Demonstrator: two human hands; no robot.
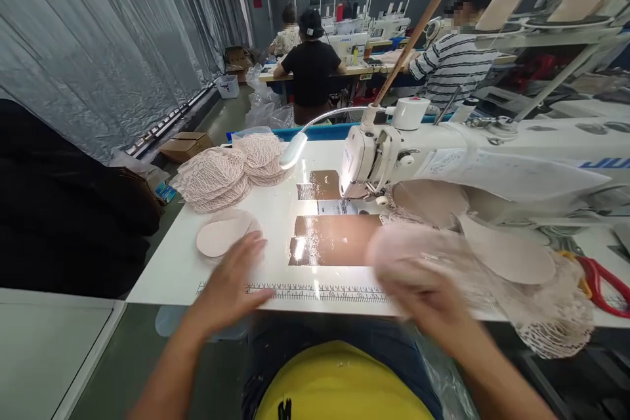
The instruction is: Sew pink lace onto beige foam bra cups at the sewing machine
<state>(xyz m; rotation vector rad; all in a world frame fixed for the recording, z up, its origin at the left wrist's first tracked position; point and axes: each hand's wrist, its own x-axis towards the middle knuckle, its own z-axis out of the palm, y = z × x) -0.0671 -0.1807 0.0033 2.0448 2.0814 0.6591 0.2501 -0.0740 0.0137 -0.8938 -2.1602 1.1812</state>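
Yellow fabric [344, 384] bulged at the bottom centre of the frame, my forearms coming up on either side. Right of centre, my right hand [428, 295] was grasping a pale, soft piece [411, 246]. Its rounded end pointed left and its long axis seemed to run roughly left to right; it showed beyond my fingers, though blur hid exactly where they pressed. Left of centre, my left hand [231, 285] was released, thumb and fingers spread. By those fingertips a beige oval pad [221, 236] lay on the white table [278, 216], its long axis slanting from lower left to upper right; they overlapped its right side in view, but I could not tell whether they touched it.

Between my hands a ruler strip [315, 293] ran along the near edge. At the lower right a mesh bundle [556, 328] drooped over that edge, red-handled scissors [593, 289] beside it, crowding the space right of my right hand. Brown strips [339, 252] lay flat in the middle. Past them the sewing machine [433, 141] blocked the upper right, its needle end toward the left. A small lamp [294, 149] bent down near stacks of lacy pieces [214, 174] left of centre. Farther off, a co-worker in black [312, 72] sat at top centre, another in stripes [457, 65] at the upper right.
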